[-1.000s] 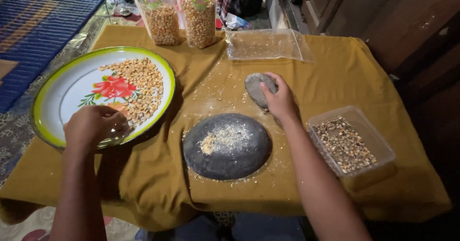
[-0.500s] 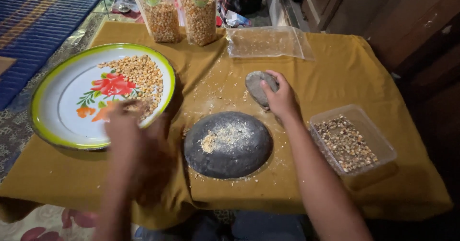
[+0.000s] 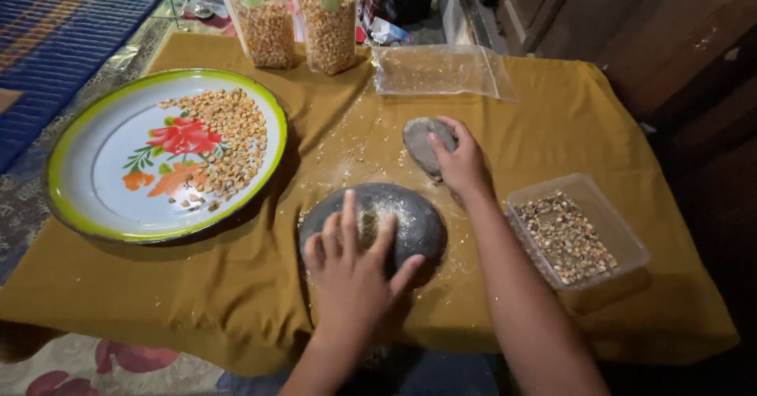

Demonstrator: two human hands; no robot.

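A dark round grinding stone (image 3: 414,221) lies on the mustard-yellow cloth (image 3: 552,128), dusted with pale crushed grain. My left hand (image 3: 352,274) rests flat over its near side, fingers spread, holding nothing. My right hand (image 3: 461,163) grips a smaller grey hand stone (image 3: 422,144) lying on the cloth just beyond the grinding stone. To the left sits a large round plate (image 3: 95,175) with a green rim and a red flower pattern, carrying a heap of yellow-brown kernels (image 3: 229,136).
A clear plastic tub (image 3: 623,234) of crushed grain stands at the right. Two clear bags of kernels (image 3: 303,26) stand at the far edge, with a flat plastic bag (image 3: 438,69) beside them. A blue mat (image 3: 55,33) lies on the floor at left.
My left hand has come off the plate and swung right onto the grinding stone. My right hand has stayed on the hand stone.
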